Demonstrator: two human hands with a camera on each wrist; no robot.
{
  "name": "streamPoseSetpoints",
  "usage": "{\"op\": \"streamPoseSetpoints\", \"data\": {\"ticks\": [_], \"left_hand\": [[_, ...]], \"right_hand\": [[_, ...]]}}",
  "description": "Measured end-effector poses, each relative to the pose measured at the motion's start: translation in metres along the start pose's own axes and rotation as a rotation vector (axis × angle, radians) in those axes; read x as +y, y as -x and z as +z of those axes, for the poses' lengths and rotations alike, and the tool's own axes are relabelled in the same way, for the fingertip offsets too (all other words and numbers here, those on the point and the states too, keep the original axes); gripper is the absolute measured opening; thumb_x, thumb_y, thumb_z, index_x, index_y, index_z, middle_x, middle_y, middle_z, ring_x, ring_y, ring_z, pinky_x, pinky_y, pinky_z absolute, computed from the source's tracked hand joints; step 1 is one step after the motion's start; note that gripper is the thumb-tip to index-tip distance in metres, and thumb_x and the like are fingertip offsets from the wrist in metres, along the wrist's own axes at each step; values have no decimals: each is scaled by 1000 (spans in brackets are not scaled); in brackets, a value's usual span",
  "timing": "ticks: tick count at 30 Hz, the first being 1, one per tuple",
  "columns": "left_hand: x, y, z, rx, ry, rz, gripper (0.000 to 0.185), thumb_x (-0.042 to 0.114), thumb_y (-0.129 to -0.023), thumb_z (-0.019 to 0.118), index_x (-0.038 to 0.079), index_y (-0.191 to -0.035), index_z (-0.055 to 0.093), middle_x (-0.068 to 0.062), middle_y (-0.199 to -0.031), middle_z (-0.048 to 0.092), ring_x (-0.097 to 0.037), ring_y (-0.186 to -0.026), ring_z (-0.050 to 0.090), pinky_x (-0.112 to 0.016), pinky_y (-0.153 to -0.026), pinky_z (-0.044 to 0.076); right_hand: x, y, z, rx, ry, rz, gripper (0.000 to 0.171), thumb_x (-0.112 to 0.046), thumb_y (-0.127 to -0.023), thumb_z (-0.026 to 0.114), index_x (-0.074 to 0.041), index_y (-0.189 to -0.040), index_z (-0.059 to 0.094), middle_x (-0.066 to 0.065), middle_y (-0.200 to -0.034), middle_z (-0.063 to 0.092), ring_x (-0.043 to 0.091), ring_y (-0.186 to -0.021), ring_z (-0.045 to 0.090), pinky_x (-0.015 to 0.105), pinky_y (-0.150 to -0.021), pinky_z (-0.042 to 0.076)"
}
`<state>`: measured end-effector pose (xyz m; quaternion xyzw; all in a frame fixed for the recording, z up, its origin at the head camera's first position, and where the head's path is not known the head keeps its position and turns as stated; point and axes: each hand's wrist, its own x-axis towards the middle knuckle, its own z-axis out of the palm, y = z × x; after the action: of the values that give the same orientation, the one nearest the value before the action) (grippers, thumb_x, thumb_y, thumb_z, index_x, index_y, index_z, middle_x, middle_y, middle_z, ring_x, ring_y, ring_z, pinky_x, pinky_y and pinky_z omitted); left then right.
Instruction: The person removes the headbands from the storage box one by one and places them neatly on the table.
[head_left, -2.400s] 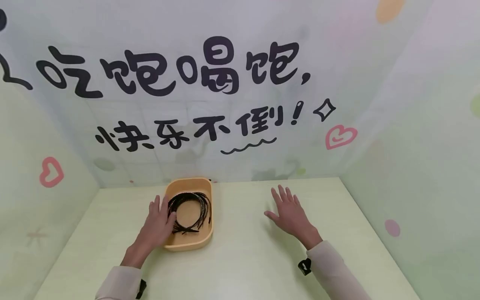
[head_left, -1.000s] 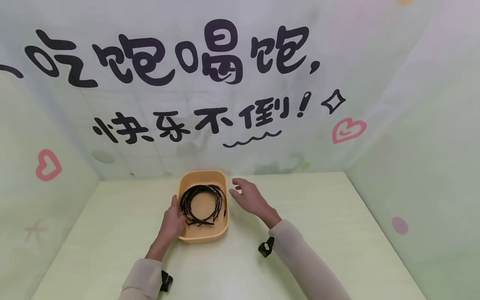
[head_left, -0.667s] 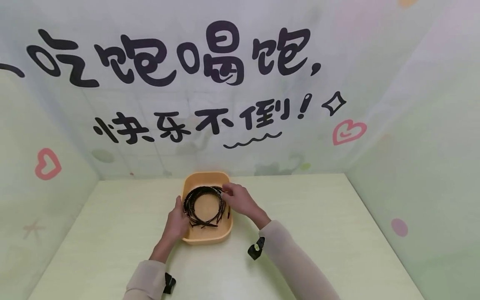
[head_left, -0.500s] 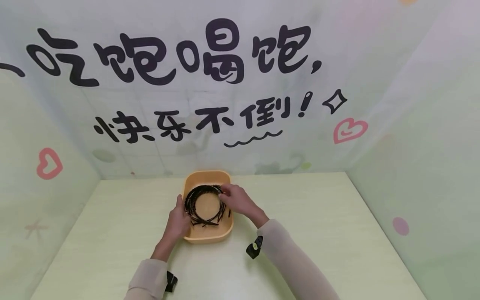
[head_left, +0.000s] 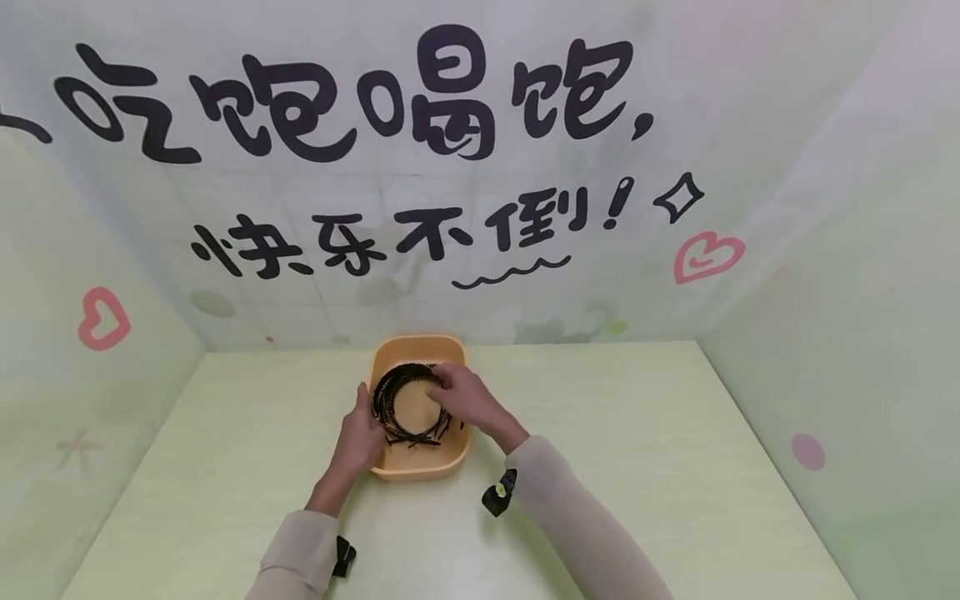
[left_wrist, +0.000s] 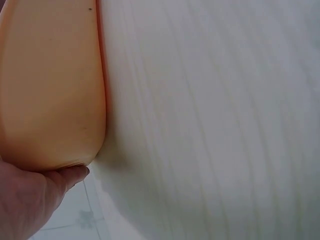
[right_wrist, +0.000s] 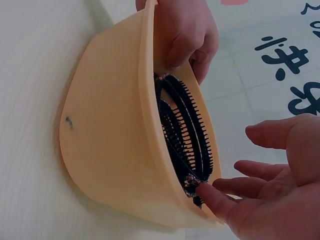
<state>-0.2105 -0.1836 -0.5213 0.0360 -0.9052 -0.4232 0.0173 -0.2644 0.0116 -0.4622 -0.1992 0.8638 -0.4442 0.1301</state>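
An orange-yellow plastic bin [head_left: 420, 473] stands on the table against the back wall. Inside it several black toothed headbands [head_left: 386, 398] lie nested in a ring. My left hand [head_left: 357, 442] grips the bin's left side, thumb on the rim; in the right wrist view its curled fingers hang over the inside wall. The left wrist view shows the same hand [left_wrist: 30, 195] against the bin's outer wall [left_wrist: 55, 85]. My right hand [head_left: 472, 398] reaches over the right rim. In the right wrist view a fingertip touches the headbands [right_wrist: 192, 130], the thumb and other fingers spread apart.
The pale wood-grain table [head_left: 600, 467] extends right and in front of the bin. Printed walls close in the back [head_left: 420, 192] and both sides. A dark wrist camera [head_left: 498, 493] hangs under each sleeve.
My left hand has taken hold of the bin, which has shifted right. My right hand has come left from over the table, across the bin's right rim, to the headbands.
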Motion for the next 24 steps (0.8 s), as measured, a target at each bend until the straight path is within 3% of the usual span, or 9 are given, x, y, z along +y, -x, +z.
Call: {"op": "streamPoseSetpoints", "data": {"ticks": [2,5,9,12,15,19,22,24], "left_hand": [[0,-1,1,0,7,-3,71,-4,-94,35,-11,-154,-2,-41,-140,42,-44,-110,59,-51,-95,47],[0,-2,1,-2,15,-9,70,-3,-95,35,-10,-154,-2,-37,-151,28,-46,-132,45,-54,-106,40],[-1,-3,2,-6,9,-14,71,-3,-94,36,-9,-155,-2,-38,-148,32,-42,-107,59,-48,-91,48],[-3,-4,1,-1,-2,-15,73,-3,-94,37,-9,-154,-2,-40,-122,56,-35,-88,58,-45,-84,47],[-4,-4,1,1,5,-14,73,1,-96,40,-9,-155,-3,-35,-95,62,-38,-100,59,-49,-97,46],[-3,-3,1,-3,30,-9,73,5,-100,42,-8,-155,-4,-28,-87,63,-39,-113,56,-54,-105,41],[-2,-3,1,-10,22,-15,73,3,-99,42,-8,-155,-4,-16,-69,58,-31,-85,60,-48,-96,45],[-1,-4,1,-11,15,-18,74,1,-97,41,-7,-155,-4,-9,-61,50,-25,-68,53,-44,-87,46]], "right_hand": [[-1,-1,2,35,-2,5,47,-19,-99,59,3,-140,52,22,-135,58,34,-120,57,47,-94,50],[-2,-1,4,95,-33,39,45,-16,-97,62,2,-138,55,20,-132,60,32,-118,59,46,-94,51],[-3,-2,6,171,-109,111,44,-13,-94,66,0,-135,57,18,-132,61,29,-114,62,43,-92,52],[-4,-2,6,190,-147,144,42,-13,-93,67,1,-132,59,18,-133,60,31,-115,62,43,-92,53],[-3,-2,6,194,-161,152,33,-13,-93,67,1,-123,64,17,-123,64,26,-103,64,40,-83,54],[-1,-3,6,197,-184,154,20,-11,-94,66,3,-108,69,12,-99,69,15,-78,58,29,-66,49],[2,-5,9,203,-194,161,19,-9,-93,66,3,-107,72,10,-93,71,11,-74,58,26,-63,48],[2,-6,9,213,-195,165,20,-10,-93,67,3,-108,72,11,-93,72,13,-76,62,26,-64,50]]}}
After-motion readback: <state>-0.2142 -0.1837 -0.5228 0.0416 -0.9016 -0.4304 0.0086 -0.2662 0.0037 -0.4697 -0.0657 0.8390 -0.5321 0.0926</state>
